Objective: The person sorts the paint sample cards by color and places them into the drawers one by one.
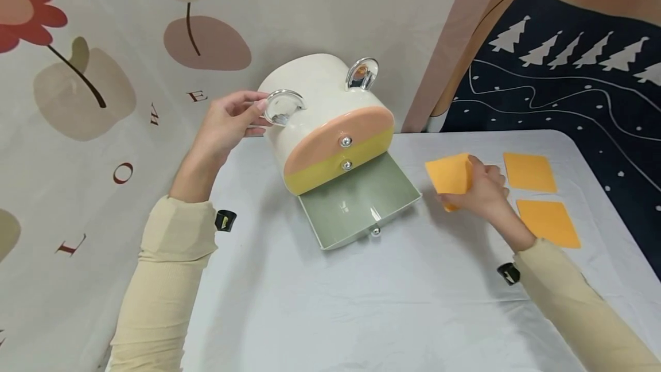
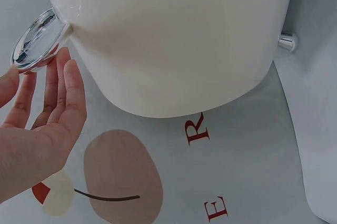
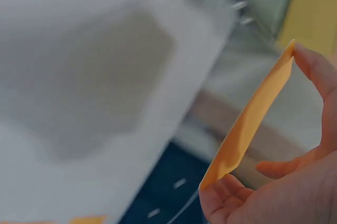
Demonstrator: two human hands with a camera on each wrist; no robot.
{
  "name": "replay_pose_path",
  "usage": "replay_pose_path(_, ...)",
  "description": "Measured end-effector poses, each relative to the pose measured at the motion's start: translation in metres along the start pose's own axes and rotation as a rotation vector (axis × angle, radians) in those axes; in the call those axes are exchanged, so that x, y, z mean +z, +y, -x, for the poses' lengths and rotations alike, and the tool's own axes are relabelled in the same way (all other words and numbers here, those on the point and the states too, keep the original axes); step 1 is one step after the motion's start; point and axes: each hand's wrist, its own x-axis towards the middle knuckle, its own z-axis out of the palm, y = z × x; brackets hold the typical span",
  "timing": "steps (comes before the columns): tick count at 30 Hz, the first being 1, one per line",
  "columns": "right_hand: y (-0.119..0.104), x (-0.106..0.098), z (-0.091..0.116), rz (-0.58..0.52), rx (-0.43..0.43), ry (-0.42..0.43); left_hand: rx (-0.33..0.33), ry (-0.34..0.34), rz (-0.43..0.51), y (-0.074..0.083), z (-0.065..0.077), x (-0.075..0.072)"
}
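Observation:
A rounded cream drawer box (image 1: 310,82) with two shiny silver ears stands at the back of the table. My left hand (image 1: 224,122) pinches the box's left ear (image 1: 284,107) between thumb and fingers; in the left wrist view the fingers (image 2: 66,84) lie under that ear's rim. The lowest drawer, pale green (image 1: 341,205), is pulled out, while the peach drawer (image 1: 335,139) and yellow drawer (image 1: 330,168) above it are closed. Right of the drawer, my right hand (image 1: 482,188) grips an orange square sheet (image 1: 448,174) by opposite edges, slightly bowed in the right wrist view.
Two more orange square sheets (image 1: 530,172) lie flat on the right of the white-covered table (image 1: 361,314). Behind the box hangs a printed curtain (image 1: 310,10). A dark cloth with white trees (image 1: 547,73) borders the table's right edge.

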Motion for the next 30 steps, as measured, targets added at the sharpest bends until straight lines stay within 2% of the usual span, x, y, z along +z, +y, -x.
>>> replay_pose_path(7,-0.054,0.019,0.003,0.005,-0.104,-0.034,0.013,0.008,0.012,-0.001,-0.001,0.000)
replay_pose_path(16,-0.098,0.065,0.006,0.027,-0.169,-0.083,0.023,0.011,0.021,-0.001,0.000,0.001)
replay_pose_path(23,-0.114,0.088,0.009,0.101,-0.169,-0.099,0.028,0.004,-0.001,-0.002,0.000,0.000)
replay_pose_path(30,-0.108,0.083,0.008,0.073,-0.177,-0.084,0.024,0.011,0.042,-0.003,-0.001,0.001)
